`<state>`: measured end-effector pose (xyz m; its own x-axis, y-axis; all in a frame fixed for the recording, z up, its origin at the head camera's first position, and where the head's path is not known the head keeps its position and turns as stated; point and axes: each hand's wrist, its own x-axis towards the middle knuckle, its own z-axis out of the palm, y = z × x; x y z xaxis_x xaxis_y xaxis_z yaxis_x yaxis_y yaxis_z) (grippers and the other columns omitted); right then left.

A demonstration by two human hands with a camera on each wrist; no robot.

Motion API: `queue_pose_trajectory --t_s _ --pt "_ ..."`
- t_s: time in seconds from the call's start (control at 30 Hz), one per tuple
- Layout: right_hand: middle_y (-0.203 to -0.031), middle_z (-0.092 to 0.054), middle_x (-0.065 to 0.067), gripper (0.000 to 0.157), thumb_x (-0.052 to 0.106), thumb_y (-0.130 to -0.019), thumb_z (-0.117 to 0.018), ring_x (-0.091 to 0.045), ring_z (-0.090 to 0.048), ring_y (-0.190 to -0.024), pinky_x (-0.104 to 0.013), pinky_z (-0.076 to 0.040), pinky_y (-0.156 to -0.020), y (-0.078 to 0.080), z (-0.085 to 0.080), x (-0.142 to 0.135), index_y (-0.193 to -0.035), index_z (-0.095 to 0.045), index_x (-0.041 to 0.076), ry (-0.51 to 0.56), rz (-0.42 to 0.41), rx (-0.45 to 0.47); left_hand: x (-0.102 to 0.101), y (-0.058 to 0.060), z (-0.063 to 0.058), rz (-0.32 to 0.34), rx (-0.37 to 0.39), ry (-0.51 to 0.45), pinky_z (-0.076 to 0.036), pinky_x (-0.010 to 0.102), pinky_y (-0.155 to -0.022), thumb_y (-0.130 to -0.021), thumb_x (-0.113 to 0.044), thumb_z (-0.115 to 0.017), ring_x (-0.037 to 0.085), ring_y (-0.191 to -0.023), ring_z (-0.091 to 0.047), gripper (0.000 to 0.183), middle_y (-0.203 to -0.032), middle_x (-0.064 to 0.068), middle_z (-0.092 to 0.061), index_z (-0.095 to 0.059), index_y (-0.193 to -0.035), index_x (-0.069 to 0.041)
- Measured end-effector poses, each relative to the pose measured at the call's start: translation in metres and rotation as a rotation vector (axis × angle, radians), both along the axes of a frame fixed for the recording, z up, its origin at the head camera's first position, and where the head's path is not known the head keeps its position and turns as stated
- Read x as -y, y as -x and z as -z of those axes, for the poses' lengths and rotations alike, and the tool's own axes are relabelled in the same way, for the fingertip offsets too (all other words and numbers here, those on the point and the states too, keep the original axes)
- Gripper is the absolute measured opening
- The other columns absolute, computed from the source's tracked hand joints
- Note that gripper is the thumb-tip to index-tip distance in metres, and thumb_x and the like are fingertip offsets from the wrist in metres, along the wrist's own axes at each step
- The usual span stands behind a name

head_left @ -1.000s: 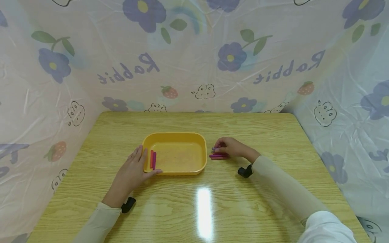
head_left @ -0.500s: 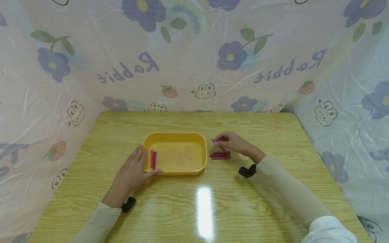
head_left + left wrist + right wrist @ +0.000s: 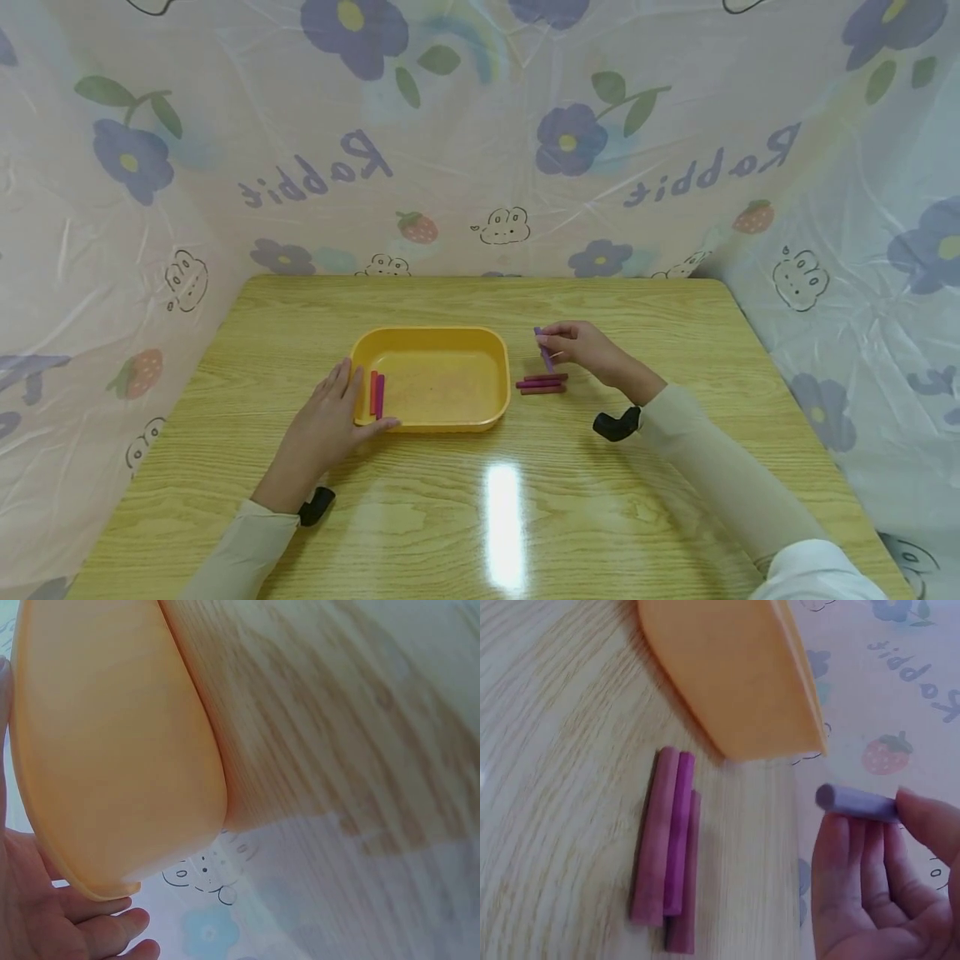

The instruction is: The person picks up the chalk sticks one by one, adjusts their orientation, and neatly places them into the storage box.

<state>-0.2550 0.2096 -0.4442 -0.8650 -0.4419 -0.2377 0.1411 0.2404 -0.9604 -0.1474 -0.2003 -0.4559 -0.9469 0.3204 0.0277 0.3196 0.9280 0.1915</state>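
Note:
A yellow plastic tray (image 3: 431,425) sits on the table, with a red crayon (image 3: 373,393) and a purple crayon (image 3: 380,397) side by side at its left end. My left hand (image 3: 318,425) rests against the tray's left end, fingers spread along the left rim and thumb on the front rim. To the right of the tray, my right hand (image 3: 588,350) pinches a lavender crayon (image 3: 859,804) between thumb and fingers, raised off the table. Nearer to me than that hand lie three pink and magenta crayons (image 3: 542,385), close together; the right wrist view shows them side by side.
The wood-grain table (image 3: 420,517) ends at a back edge against a printed cloth (image 3: 465,167), which also hangs on both sides. A black wrist piece (image 3: 617,425) sticks out below my right wrist, another (image 3: 317,505) below my left.
My right hand has lifted the lavender crayon from the group, moved slightly back and right, and the crayon has swung more lengthwise. The left hand and tray have stayed put.

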Motion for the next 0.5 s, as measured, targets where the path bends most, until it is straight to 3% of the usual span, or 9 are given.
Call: queue_pose_trajectory --t_s 0.3,0.5 --pt "-0.095 -0.06 -0.021 0.036 0.026 -0.096 -0.052 -0.051 -0.045 -0.109 -0.039 -0.047 -0.091 -0.007 -0.008 0.007 -0.109 -0.057 -0.007 0.165 -0.003 0.056 0.001 0.0 0.001 0.007 -0.021 0.003 -0.019 0.052 -0.108 -0.077 -0.079 -0.039 0.04 -0.136 -0.017 0.107 -0.149 0.027 -0.017 -0.029 -0.143 0.006" --pt "-0.101 -0.06 -0.022 0.031 0.022 -0.096 -0.053 -0.033 -0.059 -0.1 -0.039 -0.047 -0.091 -0.011 -0.017 0.012 -0.109 -0.059 -0.006 0.249 0.002 0.102 0.002 0.001 0.003 0.003 -0.011 0.0 -0.019 0.053 -0.108 -0.077 -0.079 -0.039 0.04 -0.136 -0.016 0.108 -0.149 0.027 -0.015 -0.027 -0.143 0.006"
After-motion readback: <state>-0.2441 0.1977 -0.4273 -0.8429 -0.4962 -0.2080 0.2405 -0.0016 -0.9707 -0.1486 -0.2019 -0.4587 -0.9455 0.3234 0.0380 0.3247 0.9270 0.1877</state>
